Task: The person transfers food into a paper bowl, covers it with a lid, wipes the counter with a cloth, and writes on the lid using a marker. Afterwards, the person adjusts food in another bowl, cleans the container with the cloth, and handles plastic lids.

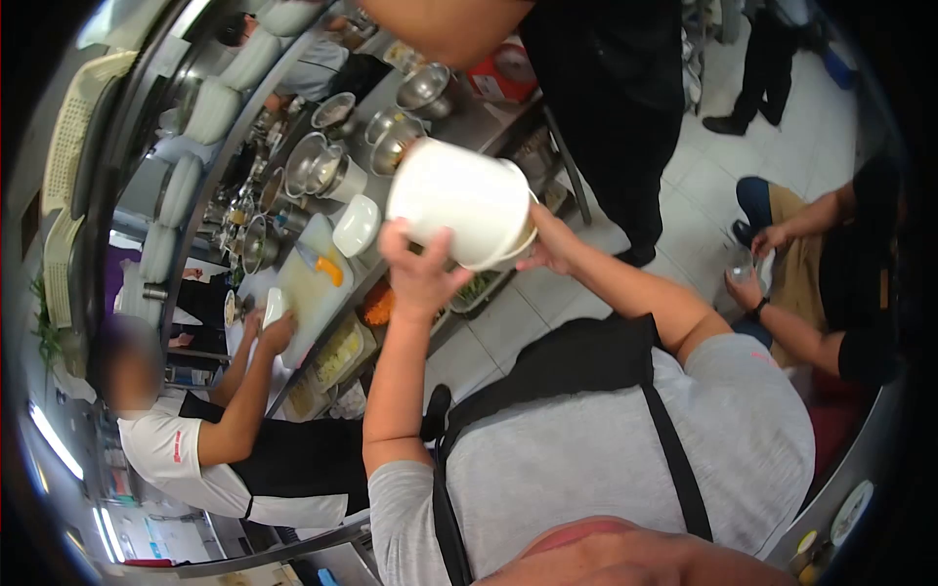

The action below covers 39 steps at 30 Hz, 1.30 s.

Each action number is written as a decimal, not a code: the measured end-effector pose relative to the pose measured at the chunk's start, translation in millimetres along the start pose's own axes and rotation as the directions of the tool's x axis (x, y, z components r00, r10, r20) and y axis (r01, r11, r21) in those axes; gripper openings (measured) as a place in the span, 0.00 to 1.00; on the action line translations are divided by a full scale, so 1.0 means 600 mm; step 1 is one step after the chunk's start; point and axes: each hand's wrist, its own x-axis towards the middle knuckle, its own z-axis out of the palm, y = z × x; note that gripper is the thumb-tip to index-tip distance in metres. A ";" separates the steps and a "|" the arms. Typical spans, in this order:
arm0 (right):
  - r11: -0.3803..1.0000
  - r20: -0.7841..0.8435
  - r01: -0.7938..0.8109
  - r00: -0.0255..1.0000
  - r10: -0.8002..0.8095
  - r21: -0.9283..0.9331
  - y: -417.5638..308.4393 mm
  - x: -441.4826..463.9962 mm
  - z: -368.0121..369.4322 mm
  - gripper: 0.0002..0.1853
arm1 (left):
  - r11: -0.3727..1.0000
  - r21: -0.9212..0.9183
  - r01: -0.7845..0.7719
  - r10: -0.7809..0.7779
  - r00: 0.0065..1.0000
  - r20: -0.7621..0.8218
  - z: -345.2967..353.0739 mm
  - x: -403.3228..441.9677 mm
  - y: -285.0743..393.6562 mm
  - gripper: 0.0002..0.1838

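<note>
A white plastic bucket [459, 200] is held up in front of my chest, tipped on its side, its rim and wire-like handle facing down to the right. My left hand [420, 266] grips its near side, fingers curved against the wall. At the rim, my right hand [549, 244] holds the bucket from the right, some of its fingers hidden behind it. What the bucket contains cannot be seen. Beyond it, metal bowls [424, 90] stand on the counter, and a white dish [357, 227] lies to its left.
A co-worker's hands [277, 332] at left hold a white dish over a cutting board [305, 293], where an orange-handled knife [328, 270] lies. Food trays [342, 354] line the counter edge. One person [616, 107] stands close ahead; another's hands [757, 264] are at right.
</note>
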 end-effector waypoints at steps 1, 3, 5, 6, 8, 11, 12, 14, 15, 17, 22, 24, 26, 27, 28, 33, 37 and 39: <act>1.000 0.038 0.025 0.999 -0.025 -0.009 -0.009 -0.005 0.006 0.30 | 0.996 0.086 -0.035 0.025 0.993 0.114 -0.001 -0.004 0.004 0.40; 0.997 -0.008 0.055 0.998 -0.055 -0.057 -0.013 -0.010 0.011 0.31 | 0.999 0.007 -0.040 0.040 0.999 -0.026 0.001 -0.002 0.000 0.40; 0.999 0.031 -0.010 0.999 0.009 0.037 -0.001 0.003 0.000 0.31 | 0.999 -0.038 -0.024 0.013 0.962 -0.274 -0.001 0.003 -0.017 0.40; 0.999 0.032 0.001 0.999 -0.002 0.037 -0.010 -0.004 0.006 0.31 | 0.999 -0.013 -0.040 0.036 0.979 -0.199 -0.001 0.000 -0.018 0.39; 0.999 0.042 0.011 0.999 -0.013 0.031 -0.026 -0.024 0.019 0.30 | 0.997 0.040 -0.059 0.061 0.997 -0.043 -0.002 -0.012 -0.012 0.39; 0.991 -0.038 0.081 0.996 -0.085 -0.111 -0.015 -0.019 0.017 0.29 | 0.991 0.029 -0.129 0.131 0.990 -0.045 -0.003 -0.018 -0.014 0.37; 0.999 0.039 0.015 0.999 -0.013 -0.052 -0.020 -0.028 0.016 0.30 | 0.995 0.025 -0.095 0.098 0.980 -0.174 -0.002 -0.012 -0.013 0.36; 1.000 0.072 -0.005 0.997 0.005 -0.006 -0.005 -0.020 0.007 0.30 | 0.999 0.002 -0.033 0.030 0.906 -0.421 -0.001 0.001 -0.008 0.34; 1.000 0.088 -0.017 0.996 0.016 0.016 -0.003 -0.018 0.007 0.30 | 0.997 0.013 -0.072 0.072 0.943 -0.324 0.003 -0.008 -0.005 0.36; 0.999 0.075 -0.013 0.997 0.015 -0.034 0.001 -0.022 0.008 0.31 | 0.989 0.018 -0.146 0.147 0.983 -0.114 0.010 -0.038 0.003 0.40; 0.999 0.058 -0.016 0.998 0.018 -0.033 -0.003 -0.030 0.013 0.30 | 0.997 0.069 -0.024 0.051 0.902 -0.429 -0.016 -0.003 -0.004 0.36; 1.000 0.139 0.000 0.990 0.000 0.005 0.002 -0.024 0.012 0.29 | 0.987 0.084 -0.140 0.155 0.964 -0.214 -0.009 -0.023 0.002 0.42; 0.999 0.060 -0.023 0.998 0.026 -0.047 0.002 -0.030 0.012 0.29 | 0.975 0.102 -0.199 0.205 0.977 -0.058 -0.012 -0.034 0.000 0.49; 0.997 0.023 -0.028 0.999 0.030 -0.072 -0.006 -0.032 0.015 0.28 | 0.988 0.091 -0.128 0.144 0.971 -0.190 -0.016 -0.024 -0.002 0.47; 0.999 0.069 -0.032 0.997 0.032 -0.004 0.002 -0.026 0.008 0.28 | 0.996 0.069 -0.058 0.077 0.946 -0.316 -0.019 -0.015 -0.004 0.46; 0.990 0.084 0.108 0.991 -0.100 -0.094 0.015 -0.019 0.009 0.31 | 0.982 0.116 -0.149 0.165 0.974 -0.154 -0.005 -0.030 0.024 0.53; 0.997 0.092 -0.040 0.995 0.034 0.068 0.007 -0.032 -0.003 0.32 | 0.994 0.069 0.082 -0.061 0.963 -0.262 -0.016 -0.009 0.008 0.58; 0.992 0.062 -0.050 0.997 0.043 0.114 0.005 -0.034 -0.009 0.31 | 0.942 -0.242 0.234 -0.316 0.862 -0.396 -0.010 0.002 0.008 0.53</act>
